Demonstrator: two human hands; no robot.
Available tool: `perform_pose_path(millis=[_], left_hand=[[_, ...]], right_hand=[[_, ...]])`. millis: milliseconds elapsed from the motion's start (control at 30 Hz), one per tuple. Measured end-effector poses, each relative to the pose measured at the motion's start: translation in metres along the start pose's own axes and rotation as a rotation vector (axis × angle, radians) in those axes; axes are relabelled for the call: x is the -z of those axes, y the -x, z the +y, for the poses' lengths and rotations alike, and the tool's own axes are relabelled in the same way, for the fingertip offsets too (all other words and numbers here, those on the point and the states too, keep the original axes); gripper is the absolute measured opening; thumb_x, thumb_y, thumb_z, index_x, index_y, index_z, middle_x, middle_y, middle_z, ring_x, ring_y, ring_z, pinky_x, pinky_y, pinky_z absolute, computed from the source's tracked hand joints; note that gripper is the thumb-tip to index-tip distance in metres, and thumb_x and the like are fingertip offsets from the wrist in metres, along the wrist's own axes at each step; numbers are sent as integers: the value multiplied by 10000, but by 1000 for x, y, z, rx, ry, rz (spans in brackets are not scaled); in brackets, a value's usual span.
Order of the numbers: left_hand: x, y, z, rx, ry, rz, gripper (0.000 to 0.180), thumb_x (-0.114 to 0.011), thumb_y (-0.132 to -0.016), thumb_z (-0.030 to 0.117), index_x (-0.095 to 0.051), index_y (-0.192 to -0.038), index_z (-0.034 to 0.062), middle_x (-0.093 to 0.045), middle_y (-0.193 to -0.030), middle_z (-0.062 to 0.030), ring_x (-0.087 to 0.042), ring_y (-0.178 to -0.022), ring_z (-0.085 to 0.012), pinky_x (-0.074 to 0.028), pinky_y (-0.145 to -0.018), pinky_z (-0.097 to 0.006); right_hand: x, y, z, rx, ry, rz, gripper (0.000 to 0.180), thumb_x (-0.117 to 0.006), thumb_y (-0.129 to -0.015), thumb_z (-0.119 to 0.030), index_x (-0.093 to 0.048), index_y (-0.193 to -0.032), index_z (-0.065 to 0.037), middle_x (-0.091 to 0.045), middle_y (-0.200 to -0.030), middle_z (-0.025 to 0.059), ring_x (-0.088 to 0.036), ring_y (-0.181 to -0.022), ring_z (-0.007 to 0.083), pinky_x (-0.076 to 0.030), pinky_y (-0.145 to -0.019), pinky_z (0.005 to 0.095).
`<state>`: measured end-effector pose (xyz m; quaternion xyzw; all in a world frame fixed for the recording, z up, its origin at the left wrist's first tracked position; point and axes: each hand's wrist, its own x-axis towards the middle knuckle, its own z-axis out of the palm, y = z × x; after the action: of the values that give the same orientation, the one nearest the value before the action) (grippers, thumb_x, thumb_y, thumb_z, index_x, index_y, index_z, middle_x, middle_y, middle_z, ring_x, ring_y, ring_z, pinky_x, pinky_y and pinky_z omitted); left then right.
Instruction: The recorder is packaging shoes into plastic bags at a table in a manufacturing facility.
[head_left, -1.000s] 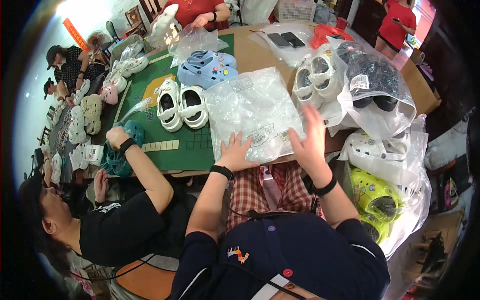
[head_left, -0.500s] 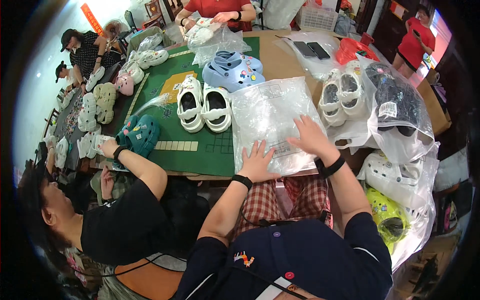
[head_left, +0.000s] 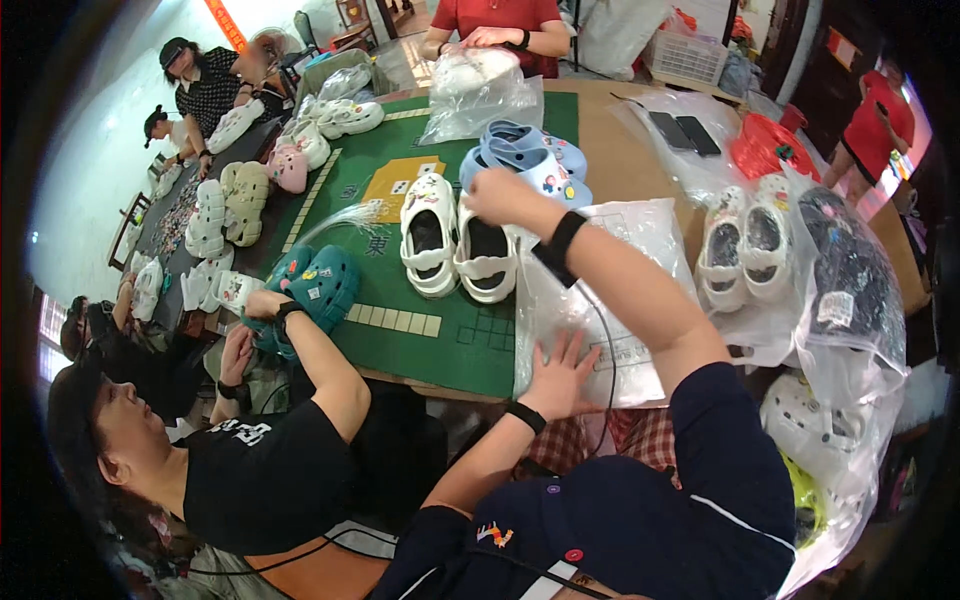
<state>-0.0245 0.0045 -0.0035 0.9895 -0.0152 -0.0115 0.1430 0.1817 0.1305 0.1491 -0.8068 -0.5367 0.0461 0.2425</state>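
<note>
A flat frosted plastic bag (head_left: 650, 290) lies at the table edge before me. My left hand (head_left: 562, 378) presses on its lower part, fingers spread. My right hand (head_left: 508, 198) reaches across the bag to the toe of the right-hand white clog (head_left: 487, 262); its fingers are curled over the toe, their tips partly hidden. Beside it stands the left-hand white clog (head_left: 428, 240), its toe decorated with charms. Just behind my right hand is a pair of light blue clogs (head_left: 548, 165) with charms.
On the right are bagged white clogs (head_left: 742, 250), bagged dark shoes (head_left: 845, 270) and phones (head_left: 690, 135). A co-worker at left handles teal clogs (head_left: 325, 285). A person opposite holds a plastic-wrapped item (head_left: 475, 75). More clogs (head_left: 240, 205) line the left side.
My right hand has left the bag and moved forward and left to the white clog. My left hand stays spread on the bag. The view has shifted, moving the scene right and down.
</note>
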Motion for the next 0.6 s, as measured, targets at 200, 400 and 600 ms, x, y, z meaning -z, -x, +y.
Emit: perform_pose_path(millis=[200,400,600], left_hand=[[-12,-3,-3,47,6,-197,869,-616,-730,634,-406,-1394,114,-308,-1479,-183,-204,-1382,-401,-109,-1042,-696],[-24,-5,-12,-108,303,128,803,-558,-783,619,-387,-1417,155,-345,-1478,-118,-193,-1402,-356,-29,-1065,-671],[7,-8,1,96,-78,-233,931,-640,-662,679,-404,-1398,161,-271,-1499,-156,-159,-1409,-373,-98,-1028,-713]], right_hand=[[-73,0,-30,-258,-83,-358,532,-481,-891,-517,-714,-912,-39,-687,-983,166,-645,-936,332,-483,-846,401],[-92,-4,-19,-448,-352,-170,498,-556,-832,-503,-718,-776,-35,-693,-863,158,-653,-855,315,-491,-799,396],[-61,-6,-28,37,73,-295,411,-605,-800,-473,-724,-802,-80,-689,-823,112,-666,-767,298,-506,-700,436]])
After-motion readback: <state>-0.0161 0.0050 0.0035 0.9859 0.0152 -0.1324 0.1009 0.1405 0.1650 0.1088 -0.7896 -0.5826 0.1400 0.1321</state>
